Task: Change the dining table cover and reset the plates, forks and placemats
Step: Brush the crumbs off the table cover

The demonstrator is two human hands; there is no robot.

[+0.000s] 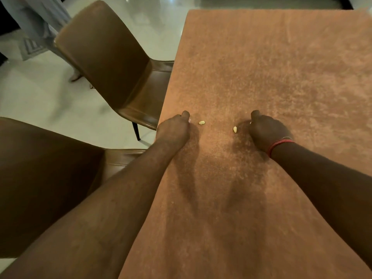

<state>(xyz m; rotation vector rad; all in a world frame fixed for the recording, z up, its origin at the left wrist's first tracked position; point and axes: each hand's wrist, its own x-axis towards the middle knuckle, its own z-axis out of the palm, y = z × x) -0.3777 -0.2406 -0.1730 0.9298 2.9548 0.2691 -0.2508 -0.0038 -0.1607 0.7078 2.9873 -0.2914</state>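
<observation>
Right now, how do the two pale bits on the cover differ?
The left bit lies lengthwise across the view, close to the left hand; the right bit lies more upright, close to the right hand. The left one sits slightly farther up the table cover. Both are small, pale, oval, and untouched.

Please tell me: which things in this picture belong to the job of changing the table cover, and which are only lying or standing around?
Part of the job:
- orange-brown table cover
- left hand and right hand, resting on the cover with fingers curled

Just around:
- two small pale seed-like bits between the hands
- two brown chairs
- red wrist band
</observation>
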